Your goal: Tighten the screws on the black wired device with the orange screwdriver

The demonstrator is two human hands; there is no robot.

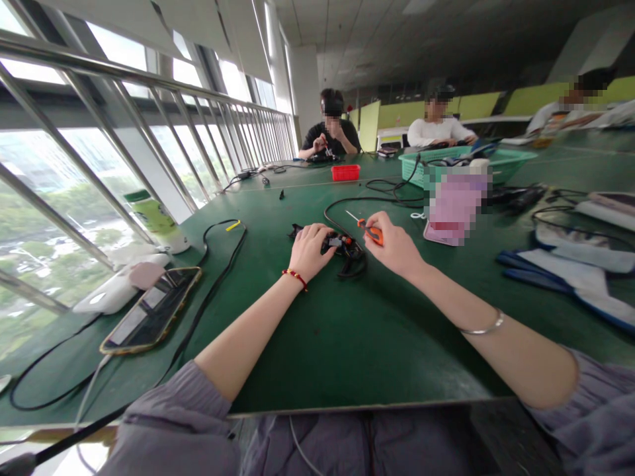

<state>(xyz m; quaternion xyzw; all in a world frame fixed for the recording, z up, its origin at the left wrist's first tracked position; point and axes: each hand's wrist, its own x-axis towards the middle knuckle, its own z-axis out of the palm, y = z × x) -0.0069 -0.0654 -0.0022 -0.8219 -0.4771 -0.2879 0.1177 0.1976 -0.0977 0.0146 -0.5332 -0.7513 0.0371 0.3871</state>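
Observation:
My right hand (397, 250) grips a screwdriver (375, 234) by its orange and black handle. The thin metal shaft points up and to the left, clear of the tabletop. Fingers curled over it, my left hand (311, 251) holds a small black device (341, 243) with orange parts down on the green table (347, 344). Part of that device is hidden under the fingers. A black cable lies beside it and runs back towards the baskets.
A red basket (346, 173) and a green basket (421, 170) with cables stand farther back. To the right are a pink phone (454, 208) and gloves (570, 264). A phone (151, 311) and a green cup (157, 221) are on the left. Several people sit across the table.

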